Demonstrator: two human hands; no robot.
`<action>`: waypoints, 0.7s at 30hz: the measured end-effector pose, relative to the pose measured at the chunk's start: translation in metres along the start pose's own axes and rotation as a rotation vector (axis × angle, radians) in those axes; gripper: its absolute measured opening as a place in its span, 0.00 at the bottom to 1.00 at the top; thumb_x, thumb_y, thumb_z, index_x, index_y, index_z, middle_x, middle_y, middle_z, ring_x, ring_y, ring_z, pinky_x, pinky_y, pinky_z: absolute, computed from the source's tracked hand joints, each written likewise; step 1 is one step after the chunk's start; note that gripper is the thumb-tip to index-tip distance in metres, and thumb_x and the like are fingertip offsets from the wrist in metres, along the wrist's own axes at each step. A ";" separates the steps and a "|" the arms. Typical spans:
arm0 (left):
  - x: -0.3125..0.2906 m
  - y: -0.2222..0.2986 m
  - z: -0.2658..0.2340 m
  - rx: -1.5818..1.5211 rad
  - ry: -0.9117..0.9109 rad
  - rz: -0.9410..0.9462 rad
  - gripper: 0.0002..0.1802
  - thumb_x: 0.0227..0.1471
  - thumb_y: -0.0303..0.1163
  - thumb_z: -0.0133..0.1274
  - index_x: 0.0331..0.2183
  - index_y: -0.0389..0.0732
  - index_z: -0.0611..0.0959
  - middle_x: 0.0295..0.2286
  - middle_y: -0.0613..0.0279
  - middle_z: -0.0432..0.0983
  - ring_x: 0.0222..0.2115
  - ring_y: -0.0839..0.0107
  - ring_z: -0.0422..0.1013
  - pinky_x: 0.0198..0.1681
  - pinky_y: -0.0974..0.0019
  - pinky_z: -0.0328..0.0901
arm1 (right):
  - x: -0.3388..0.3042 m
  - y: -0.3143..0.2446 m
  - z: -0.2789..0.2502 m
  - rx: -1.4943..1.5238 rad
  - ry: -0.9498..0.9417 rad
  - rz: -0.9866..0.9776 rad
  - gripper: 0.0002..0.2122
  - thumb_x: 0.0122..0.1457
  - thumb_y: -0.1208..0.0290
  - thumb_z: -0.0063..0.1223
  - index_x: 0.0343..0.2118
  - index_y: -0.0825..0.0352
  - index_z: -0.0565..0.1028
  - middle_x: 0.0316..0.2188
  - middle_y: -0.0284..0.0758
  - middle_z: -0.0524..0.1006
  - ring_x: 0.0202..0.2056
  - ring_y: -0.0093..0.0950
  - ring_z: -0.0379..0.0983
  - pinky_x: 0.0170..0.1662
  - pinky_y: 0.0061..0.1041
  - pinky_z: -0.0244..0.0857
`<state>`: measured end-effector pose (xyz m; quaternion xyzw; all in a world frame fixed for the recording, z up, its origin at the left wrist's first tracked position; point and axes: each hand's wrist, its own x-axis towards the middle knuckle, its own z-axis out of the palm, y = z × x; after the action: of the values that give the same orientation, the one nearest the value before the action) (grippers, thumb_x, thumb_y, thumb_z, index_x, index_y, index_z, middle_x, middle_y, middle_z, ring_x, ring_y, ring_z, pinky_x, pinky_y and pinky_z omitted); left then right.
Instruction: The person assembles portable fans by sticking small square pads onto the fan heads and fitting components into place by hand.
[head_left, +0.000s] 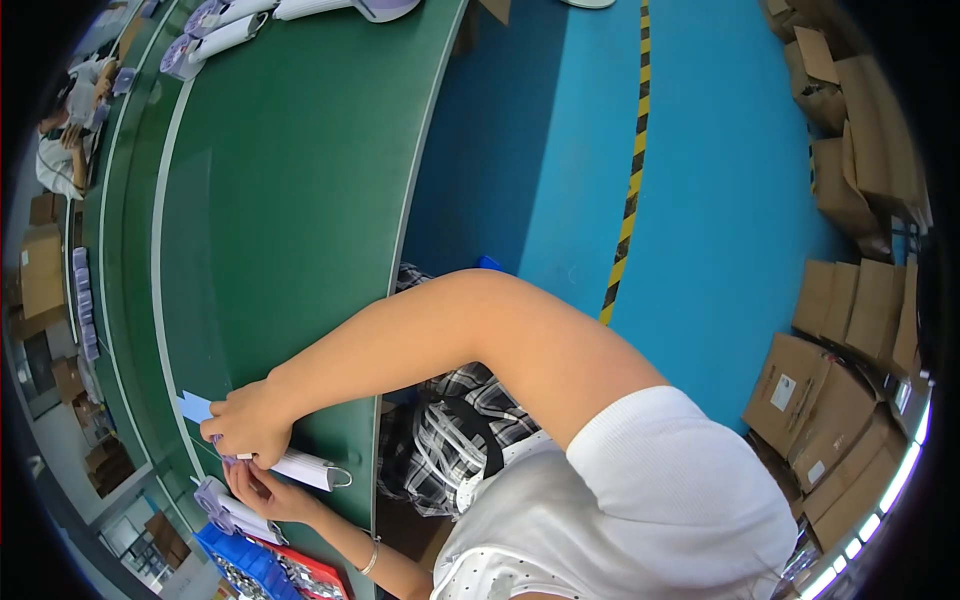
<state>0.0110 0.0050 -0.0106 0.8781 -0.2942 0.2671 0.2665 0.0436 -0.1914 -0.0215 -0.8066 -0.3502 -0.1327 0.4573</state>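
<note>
Both hands meet at the near end of the green bench, over a white-and-purple handheld fan. Its white handle (305,469) with a loop at the end sticks out toward the bench edge. My right hand (252,420) is closed over the fan's purple end, knuckles up. From below, my left hand (262,492) bends its fingers against the same end; their tips are partly hidden, and a small white piece shows between the hands. Beside my right hand lies a light blue card (194,407). Another white-and-purple fan (238,512) rests just beyond my left hand.
A blue bin (235,565) and a red bin (318,577) hold small metal parts. More fans (215,40) lie at the bench's top end. Across the green bench (300,180) sits another person (65,150). Cardboard boxes (800,395) are stacked along the right, beyond the blue floor.
</note>
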 end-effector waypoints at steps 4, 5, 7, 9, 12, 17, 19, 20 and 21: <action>0.006 -0.009 0.007 -0.134 0.057 0.006 0.12 0.60 0.21 0.52 0.46 0.28 0.79 0.48 0.50 0.73 0.50 0.59 0.71 0.54 0.60 0.67 | -0.002 -0.005 -0.011 0.001 0.052 -0.006 0.19 0.49 0.62 0.56 0.42 0.69 0.80 0.56 0.42 0.67 0.53 0.45 0.66 0.50 0.43 0.68; 0.008 -0.011 0.008 -0.145 0.056 0.016 0.12 0.61 0.22 0.52 0.46 0.28 0.79 0.48 0.50 0.73 0.50 0.60 0.71 0.53 0.61 0.68 | -0.002 -0.005 -0.013 -0.007 0.066 0.015 0.19 0.49 0.62 0.56 0.42 0.69 0.80 0.56 0.42 0.67 0.53 0.45 0.66 0.50 0.43 0.68; 0.014 -0.012 0.012 -0.168 0.043 0.058 0.12 0.61 0.23 0.53 0.46 0.29 0.79 0.49 0.49 0.73 0.50 0.60 0.71 0.51 0.62 0.69 | -0.002 -0.005 -0.016 -0.025 0.070 0.030 0.19 0.49 0.61 0.56 0.42 0.69 0.80 0.56 0.42 0.67 0.53 0.45 0.66 0.50 0.43 0.68; 0.016 -0.001 0.018 -0.253 0.068 -0.088 0.10 0.59 0.20 0.54 0.43 0.26 0.79 0.47 0.49 0.74 0.51 0.57 0.71 0.53 0.58 0.67 | -0.002 -0.002 -0.015 -0.046 0.077 0.048 0.21 0.49 0.59 0.56 0.44 0.68 0.79 0.56 0.42 0.67 0.54 0.46 0.65 0.51 0.43 0.68; 0.015 0.003 0.019 -0.258 0.054 -0.044 0.10 0.59 0.21 0.54 0.42 0.26 0.80 0.46 0.50 0.74 0.51 0.57 0.70 0.54 0.58 0.66 | -0.007 0.000 -0.012 -0.049 0.095 0.057 0.22 0.49 0.58 0.56 0.45 0.66 0.79 0.56 0.40 0.68 0.54 0.46 0.65 0.52 0.43 0.68; 0.004 0.000 0.009 -0.174 0.014 0.007 0.12 0.59 0.24 0.54 0.45 0.30 0.81 0.48 0.51 0.74 0.53 0.58 0.69 0.57 0.58 0.63 | -0.011 -0.006 -0.007 0.014 0.107 0.041 0.18 0.48 0.61 0.60 0.40 0.65 0.79 0.54 0.39 0.68 0.53 0.44 0.65 0.52 0.41 0.67; 0.003 0.002 0.008 -0.171 0.030 -0.001 0.10 0.59 0.23 0.54 0.43 0.29 0.81 0.47 0.49 0.74 0.53 0.56 0.68 0.56 0.56 0.64 | -0.008 -0.004 -0.002 0.000 0.100 0.010 0.18 0.48 0.61 0.60 0.40 0.66 0.79 0.54 0.39 0.68 0.52 0.44 0.66 0.51 0.41 0.68; 0.001 0.002 0.005 -0.165 0.018 -0.003 0.09 0.59 0.22 0.54 0.41 0.29 0.81 0.47 0.48 0.74 0.54 0.54 0.68 0.55 0.55 0.65 | -0.007 -0.005 0.001 0.002 0.112 -0.006 0.18 0.48 0.61 0.60 0.40 0.66 0.79 0.53 0.40 0.68 0.51 0.44 0.66 0.50 0.41 0.68; 0.002 0.004 0.004 -0.150 0.008 0.009 0.09 0.58 0.21 0.54 0.41 0.29 0.81 0.46 0.48 0.74 0.54 0.53 0.68 0.55 0.55 0.64 | -0.008 -0.008 0.000 0.006 0.080 -0.025 0.18 0.48 0.61 0.60 0.40 0.66 0.79 0.53 0.40 0.68 0.51 0.44 0.66 0.50 0.41 0.68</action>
<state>0.0106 -0.0009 -0.0112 0.8533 -0.3163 0.2489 0.3316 0.0320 -0.1924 -0.0206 -0.7950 -0.3419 -0.1694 0.4716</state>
